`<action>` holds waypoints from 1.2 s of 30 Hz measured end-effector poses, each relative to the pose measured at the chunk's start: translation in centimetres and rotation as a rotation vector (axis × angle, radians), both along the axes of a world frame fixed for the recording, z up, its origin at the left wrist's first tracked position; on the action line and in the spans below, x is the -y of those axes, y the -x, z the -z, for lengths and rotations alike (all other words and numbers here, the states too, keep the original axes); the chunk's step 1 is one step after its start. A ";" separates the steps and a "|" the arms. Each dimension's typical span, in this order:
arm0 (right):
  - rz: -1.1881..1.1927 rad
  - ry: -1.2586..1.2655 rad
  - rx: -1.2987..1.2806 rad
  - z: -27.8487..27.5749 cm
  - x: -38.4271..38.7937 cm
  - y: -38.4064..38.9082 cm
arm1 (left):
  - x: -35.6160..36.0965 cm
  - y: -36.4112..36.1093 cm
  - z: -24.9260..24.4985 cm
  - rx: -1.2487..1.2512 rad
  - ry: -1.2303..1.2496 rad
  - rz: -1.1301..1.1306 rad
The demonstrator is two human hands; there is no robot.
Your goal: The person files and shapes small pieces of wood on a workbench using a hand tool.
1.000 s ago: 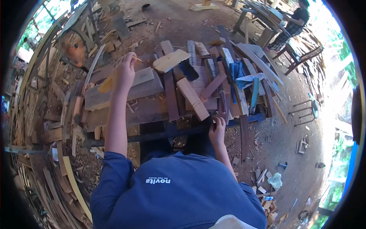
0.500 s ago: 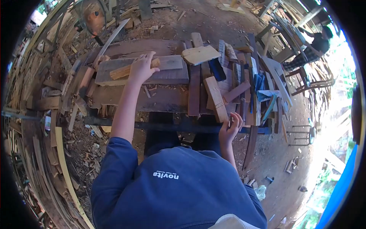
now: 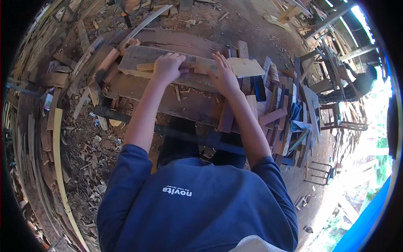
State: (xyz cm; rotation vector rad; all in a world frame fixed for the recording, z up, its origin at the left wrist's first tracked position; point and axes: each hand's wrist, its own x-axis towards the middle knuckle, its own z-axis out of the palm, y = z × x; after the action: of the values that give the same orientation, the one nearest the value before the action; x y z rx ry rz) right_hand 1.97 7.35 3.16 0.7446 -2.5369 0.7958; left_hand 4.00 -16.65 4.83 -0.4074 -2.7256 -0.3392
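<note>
My left hand (image 3: 168, 69) is closed around a narrow wooden stick (image 3: 145, 67), whose left end sticks out past my fingers. The stick lies over a thick grey weathered plank (image 3: 133, 58) on the workbench. My right hand (image 3: 225, 76) reaches to the same plank, its fingers stretched out. Under and beside those fingers is a short pale piece of wood (image 3: 203, 66); whether they touch it is hard to tell. A light-coloured board (image 3: 250, 67) lies just right of my right hand.
A dark blue object (image 3: 259, 88) and a reddish wood block (image 3: 273, 116) lie among several wood strips on the right. A blue cloth (image 3: 296, 112) hangs there. Scrap wood (image 3: 46, 138) is piled at left. Another person (image 3: 363, 82) sits at far right.
My right hand has moved from the pale block near the bench's front edge up and left to the grey plank. My left hand keeps the stick. The view has shifted.
</note>
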 end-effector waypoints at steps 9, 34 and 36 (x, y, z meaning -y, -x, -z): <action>0.291 -0.275 0.014 1.9 2.3 -4.1 | 0.1 0.4 -1.0 0.130 -0.050 0.012; 0.901 0.076 -0.050 0.4 -22.5 -10.2 | -0.9 1.0 -1.0 0.230 0.021 -0.078; 0.849 0.154 -0.029 1.5 -20.8 -10.9 | -0.8 1.0 -0.9 0.232 0.014 -0.078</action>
State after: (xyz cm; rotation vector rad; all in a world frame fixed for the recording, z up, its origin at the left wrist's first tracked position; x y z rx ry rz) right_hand 12.90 28.17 1.67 -0.3698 -2.3768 0.6388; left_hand 2.98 -15.86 5.77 -0.2791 -2.9618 -0.3664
